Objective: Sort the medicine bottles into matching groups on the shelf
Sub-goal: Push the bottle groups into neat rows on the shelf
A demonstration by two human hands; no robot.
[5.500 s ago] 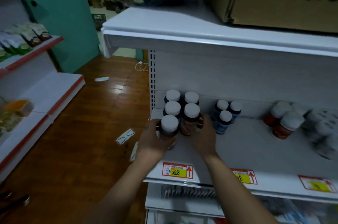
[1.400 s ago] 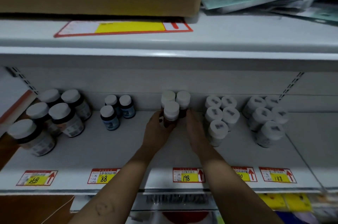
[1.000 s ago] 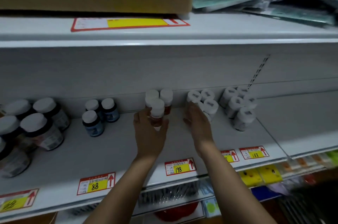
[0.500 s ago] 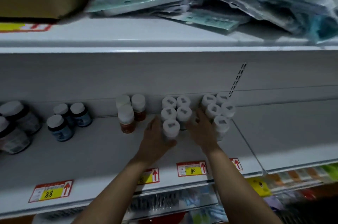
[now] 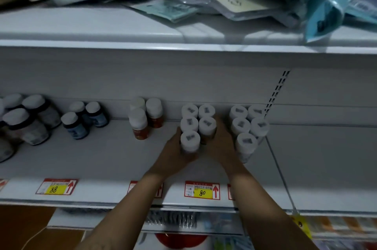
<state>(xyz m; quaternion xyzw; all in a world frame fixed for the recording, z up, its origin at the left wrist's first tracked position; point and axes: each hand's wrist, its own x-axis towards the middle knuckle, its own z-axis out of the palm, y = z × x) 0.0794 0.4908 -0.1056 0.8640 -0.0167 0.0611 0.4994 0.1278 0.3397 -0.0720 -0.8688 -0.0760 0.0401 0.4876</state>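
Five white bottles (image 5: 207,125) cluster on shelf (image 5: 102,160) btwn both hands: L hand (image 5: 175,153) curls round the front one, R hand (image 5: 220,145) presses the cluster's right side, fingers seemingly straight.

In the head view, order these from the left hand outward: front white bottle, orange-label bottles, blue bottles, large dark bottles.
1. Front white bottle, in the grip of the left hand.
2. Orange-label bottles, just to its left.
3. Blue bottles, further left.
4. Large dark bottles, far left end of the shelf.
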